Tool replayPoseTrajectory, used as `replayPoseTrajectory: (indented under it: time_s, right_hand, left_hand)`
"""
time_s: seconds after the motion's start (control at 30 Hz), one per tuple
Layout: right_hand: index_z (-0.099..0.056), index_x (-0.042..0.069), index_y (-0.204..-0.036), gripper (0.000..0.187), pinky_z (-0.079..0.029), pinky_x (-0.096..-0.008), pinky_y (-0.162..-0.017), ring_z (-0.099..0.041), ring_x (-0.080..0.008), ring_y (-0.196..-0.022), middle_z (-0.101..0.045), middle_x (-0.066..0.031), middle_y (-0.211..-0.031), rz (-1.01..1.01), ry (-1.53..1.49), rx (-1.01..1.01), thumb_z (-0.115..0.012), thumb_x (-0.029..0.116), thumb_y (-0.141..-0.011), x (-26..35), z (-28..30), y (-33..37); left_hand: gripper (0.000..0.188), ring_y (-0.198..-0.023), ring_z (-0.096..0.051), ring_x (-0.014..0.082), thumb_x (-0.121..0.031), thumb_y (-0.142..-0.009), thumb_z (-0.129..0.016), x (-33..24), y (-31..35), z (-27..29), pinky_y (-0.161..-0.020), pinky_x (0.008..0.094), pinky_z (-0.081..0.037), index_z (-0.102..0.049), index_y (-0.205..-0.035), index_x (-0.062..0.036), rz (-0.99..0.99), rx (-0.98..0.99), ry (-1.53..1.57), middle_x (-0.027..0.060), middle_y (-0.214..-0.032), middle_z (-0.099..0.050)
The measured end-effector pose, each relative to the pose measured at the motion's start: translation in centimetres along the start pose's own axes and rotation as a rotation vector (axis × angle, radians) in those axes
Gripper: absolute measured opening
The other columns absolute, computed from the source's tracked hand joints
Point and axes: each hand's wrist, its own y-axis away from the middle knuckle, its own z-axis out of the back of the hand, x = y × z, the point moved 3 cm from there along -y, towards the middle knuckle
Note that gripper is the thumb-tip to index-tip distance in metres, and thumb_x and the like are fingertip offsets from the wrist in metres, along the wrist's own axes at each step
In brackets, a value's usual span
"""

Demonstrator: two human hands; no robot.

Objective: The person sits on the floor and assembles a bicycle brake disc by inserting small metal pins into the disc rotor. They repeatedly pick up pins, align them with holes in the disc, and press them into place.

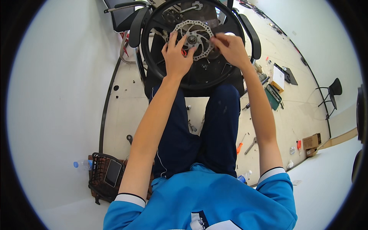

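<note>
Pale floor; both hands [177, 57] [230, 48] touch brake disc [194, 38] on wheel [153, 61]

- The left forearm is bare and rises from the lower edge toward 12 o'clock, leaning slightly to 1 o'clock, nearly straight at the elbow.
- The left hand [175, 57] lies palm down, back to the camera, fingers spread and pointing between 12 and 1 o'clock.
- The right forearm is bare and runs from the 5 o'clock side up toward 11 o'clock.
- The right hand [231, 48] is bent at the wrist toward 9 o'clock, its fingers curled together in a pinch.
</note>
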Motion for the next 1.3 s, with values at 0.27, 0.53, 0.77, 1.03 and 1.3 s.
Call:
replayPoseTrajectory:
  time_s: [0.27, 0.53, 0.77, 1.03, 1.3]
  right_hand:
    - [-0.073, 0.001, -0.1, 0.022, -0.051, -0.0419, -0.077, -0.066, -0.0376, -0.086, -0.07, -0.019, -0.09, 0.082, 0.258, 0.179, -0.062, 0.018, -0.091, -3.0, 0.9, 2.2]
    - [-0.075, 0.005, -0.098, 0.022, -0.052, -0.0434, -0.08, -0.066, -0.0358, -0.089, -0.072, -0.0144, -0.093, 0.143, 0.41, 0.149, -0.063, 0.023, -0.091, -4.0, 1.1, 1.6]
    - [-0.075, 0.004, -0.1, 0.02, -0.052, -0.0397, -0.08, -0.066, -0.0312, -0.088, -0.07, -0.0105, -0.087, 0.247, 0.545, 0.191, -0.065, 0.019, -0.091, -3.8, 2.2, 0.0]
    - [-0.074, 0.004, -0.099, 0.019, -0.052, -0.0403, -0.084, -0.066, -0.0302, -0.093, -0.07, -0.0099, -0.095, 0.28, 0.568, 0.289, -0.065, 0.019, -0.091, -3.9, 2.9, -2.3]
    - [-0.074, 0.005, -0.095, 0.016, -0.049, -0.0408, -0.087, -0.062, -0.0284, -0.094, -0.064, -0.0083, -0.09, 0.548, 0.727, 0.149, -0.07, 0.018, -0.086, -3.4, 3.2, -5.8]
  left_hand:
    - [0.035, -0.101, -0.062, 0.0275, -0.015, -0.08, -0.078, -2.2, -1.7, 0.4, -0.09, 0.037, -0.045, -0.071, -0.112, -0.005, -0.217, 0.06, 0.07, 0.0078, -0.111, -0.065]
    - [0.016, -0.091, -0.062, 0.0289, -0.012, -0.079, -0.076, -1.9, -3.8, -0.4, -0.082, 0.0398, -0.047, -0.074, -0.093, -0.0053, -0.334, 0.16, 0.028, 0.0073, -0.095, -0.062]
    - [0.011, -0.09, -0.061, 0.0278, -0.014, -0.079, -0.075, -2.1, -4.3, -0.7, -0.082, 0.0402, -0.048, -0.073, -0.087, -0.0057, -0.382, 0.161, -0.057, 0.0067, -0.093, -0.061]
    - [0.013, -0.09, -0.061, 0.0274, -0.016, -0.079, -0.075, -2.3, -4.5, -0.7, -0.083, 0.0395, -0.048, -0.071, -0.083, -0.0052, -0.386, 0.175, -0.086, 0.0061, -0.092, -0.06]
    - [0.012, -0.089, -0.06, 0.0281, -0.015, -0.077, -0.074, -2.9, -4.4, -1.2, -0.08, 0.04, -0.049, -0.069, -0.078, -0.0045, -0.377, 0.149, -0.077, 0.0068, -0.091, -0.059]
